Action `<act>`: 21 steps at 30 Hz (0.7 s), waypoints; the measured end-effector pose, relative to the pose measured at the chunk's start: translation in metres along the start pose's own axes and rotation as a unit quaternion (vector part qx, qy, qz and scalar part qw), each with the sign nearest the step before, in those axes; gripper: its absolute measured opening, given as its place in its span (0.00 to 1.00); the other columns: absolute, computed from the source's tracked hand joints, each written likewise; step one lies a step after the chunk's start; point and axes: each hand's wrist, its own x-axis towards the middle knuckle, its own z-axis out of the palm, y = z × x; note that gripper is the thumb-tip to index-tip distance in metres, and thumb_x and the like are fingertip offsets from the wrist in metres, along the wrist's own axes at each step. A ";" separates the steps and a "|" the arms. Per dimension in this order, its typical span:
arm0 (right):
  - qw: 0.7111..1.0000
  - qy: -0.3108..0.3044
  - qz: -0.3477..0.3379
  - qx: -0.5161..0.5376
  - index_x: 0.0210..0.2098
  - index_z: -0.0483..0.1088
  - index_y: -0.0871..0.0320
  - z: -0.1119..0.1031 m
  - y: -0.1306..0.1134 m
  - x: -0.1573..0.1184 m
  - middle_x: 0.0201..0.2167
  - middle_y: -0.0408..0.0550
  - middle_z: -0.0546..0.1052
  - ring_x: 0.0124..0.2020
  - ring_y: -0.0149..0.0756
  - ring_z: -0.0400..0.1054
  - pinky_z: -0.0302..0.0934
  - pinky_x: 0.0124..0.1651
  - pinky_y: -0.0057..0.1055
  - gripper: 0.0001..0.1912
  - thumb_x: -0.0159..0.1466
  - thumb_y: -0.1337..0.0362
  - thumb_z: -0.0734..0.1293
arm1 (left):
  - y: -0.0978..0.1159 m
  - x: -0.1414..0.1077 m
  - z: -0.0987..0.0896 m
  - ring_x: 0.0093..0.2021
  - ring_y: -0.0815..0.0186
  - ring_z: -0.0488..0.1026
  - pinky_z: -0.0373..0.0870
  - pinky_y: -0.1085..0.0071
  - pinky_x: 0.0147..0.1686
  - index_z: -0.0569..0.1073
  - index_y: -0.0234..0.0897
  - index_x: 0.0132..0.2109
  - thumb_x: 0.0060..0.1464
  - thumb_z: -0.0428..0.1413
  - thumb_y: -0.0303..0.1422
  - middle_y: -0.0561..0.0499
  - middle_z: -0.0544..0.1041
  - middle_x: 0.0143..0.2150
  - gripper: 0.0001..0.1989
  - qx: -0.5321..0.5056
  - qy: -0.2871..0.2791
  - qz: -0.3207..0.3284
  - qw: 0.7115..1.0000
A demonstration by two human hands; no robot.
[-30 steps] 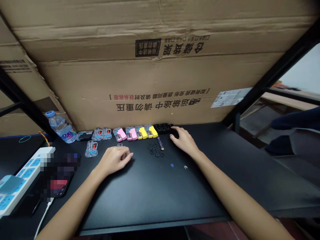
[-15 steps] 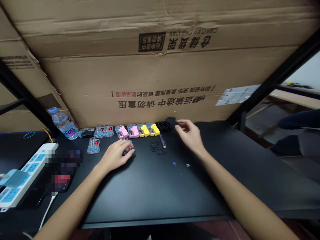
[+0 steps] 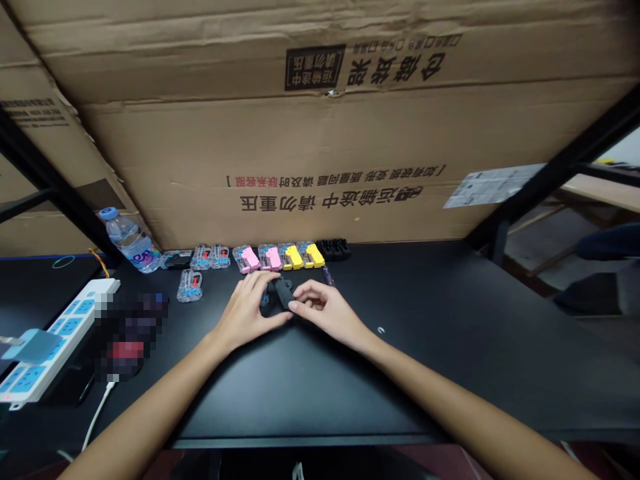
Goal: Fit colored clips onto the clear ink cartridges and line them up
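My right hand (image 3: 327, 310) pinches a black plastic part (image 3: 285, 293) between thumb and fingers. It holds this part tilted, right beside my left hand (image 3: 250, 307). My left hand curves round a clear plastic casing (image 3: 265, 298) with blue bits inside; fingers and the black part hide most of it. Behind stands a row of like casings, among them one with a pink cover (image 3: 271, 258) and one with a yellow cover (image 3: 314, 256). Several black parts (image 3: 334, 249) are lined up at the row's right end. A thin dark printed tube (image 3: 328, 276) lies behind my right hand.
Uncovered clear casings with red pieces (image 3: 190, 285) lie to the left. A water bottle (image 3: 131, 240) leans by the cardboard (image 3: 350, 147) at the back. On the left are a power strip (image 3: 55, 340) and a blurred-out phone (image 3: 133, 333). A small white scrap (image 3: 381, 330) lies on the table.
My right hand has come left and nearer from the back row, bringing one black part to my left hand. The small black rings are now hidden behind my right hand.
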 end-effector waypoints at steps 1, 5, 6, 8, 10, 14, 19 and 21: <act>1.000 -0.013 -0.004 -0.008 0.38 0.73 0.54 0.000 0.001 0.000 0.32 0.45 0.80 0.31 0.37 0.72 0.68 0.37 0.35 0.14 0.63 0.51 0.74 | 0.000 0.000 0.000 0.65 0.50 0.72 0.69 0.55 0.62 0.67 0.43 0.65 0.57 0.68 0.42 0.43 0.75 0.64 0.32 0.001 -0.006 -0.001 1.000; 0.991 0.010 -0.054 -0.120 0.41 0.77 0.54 -0.012 0.010 0.003 0.35 0.46 0.82 0.33 0.38 0.73 0.67 0.37 0.35 0.12 0.68 0.52 0.70 | 0.001 -0.001 -0.003 0.63 0.49 0.72 0.64 0.50 0.66 0.70 0.43 0.63 0.55 0.67 0.39 0.43 0.78 0.61 0.30 0.010 -0.052 0.003 0.999; 0.984 0.035 -0.071 -0.158 0.42 0.78 0.54 -0.018 0.012 0.004 0.36 0.47 0.83 0.34 0.39 0.73 0.67 0.38 0.35 0.12 0.69 0.52 0.70 | 0.001 -0.001 -0.004 0.63 0.48 0.72 0.62 0.49 0.67 0.70 0.43 0.64 0.55 0.66 0.39 0.43 0.78 0.61 0.31 0.017 -0.067 0.008 0.998; 0.964 0.093 -0.099 -0.230 0.43 0.79 0.54 -0.032 0.016 0.008 0.38 0.48 0.83 0.36 0.41 0.73 0.67 0.40 0.37 0.11 0.71 0.54 0.68 | 0.001 -0.002 -0.005 0.65 0.47 0.69 0.58 0.46 0.69 0.69 0.43 0.65 0.55 0.65 0.40 0.44 0.77 0.62 0.32 0.032 -0.094 0.020 0.995; 0.938 0.127 -0.121 -0.298 0.43 0.79 0.53 -0.045 0.020 0.011 0.38 0.49 0.83 0.38 0.43 0.72 0.67 0.44 0.40 0.09 0.71 0.57 0.68 | -0.001 -0.002 -0.005 0.68 0.46 0.66 0.55 0.45 0.71 0.68 0.43 0.67 0.55 0.65 0.41 0.44 0.76 0.64 0.34 0.046 -0.103 0.028 0.993; 0.905 0.095 -0.148 -0.388 0.46 0.81 0.54 -0.052 0.022 0.011 0.42 0.52 0.82 0.44 0.48 0.71 0.67 0.50 0.45 0.10 0.72 0.62 0.67 | -0.004 -0.003 -0.003 0.69 0.44 0.64 0.52 0.43 0.72 0.68 0.42 0.68 0.56 0.65 0.50 0.42 0.75 0.64 0.37 0.062 -0.089 0.026 0.994; 0.867 0.044 -0.160 -0.471 0.50 0.82 0.55 -0.040 0.020 0.008 0.47 0.56 0.81 0.50 0.51 0.72 0.65 0.52 0.47 0.12 0.73 0.61 0.68 | -0.008 -0.002 0.000 0.67 0.47 0.67 0.53 0.44 0.70 0.72 0.42 0.63 0.58 0.64 0.53 0.43 0.78 0.61 0.32 0.070 -0.091 0.016 0.993; 0.853 0.034 -0.172 -0.491 0.51 0.83 0.56 -0.037 0.019 0.007 0.47 0.57 0.81 0.51 0.52 0.72 0.64 0.52 0.48 0.12 0.73 0.60 0.69 | -0.010 -0.002 0.001 0.67 0.48 0.67 0.53 0.45 0.70 0.71 0.42 0.64 0.59 0.64 0.52 0.44 0.78 0.61 0.32 0.070 -0.095 0.021 0.993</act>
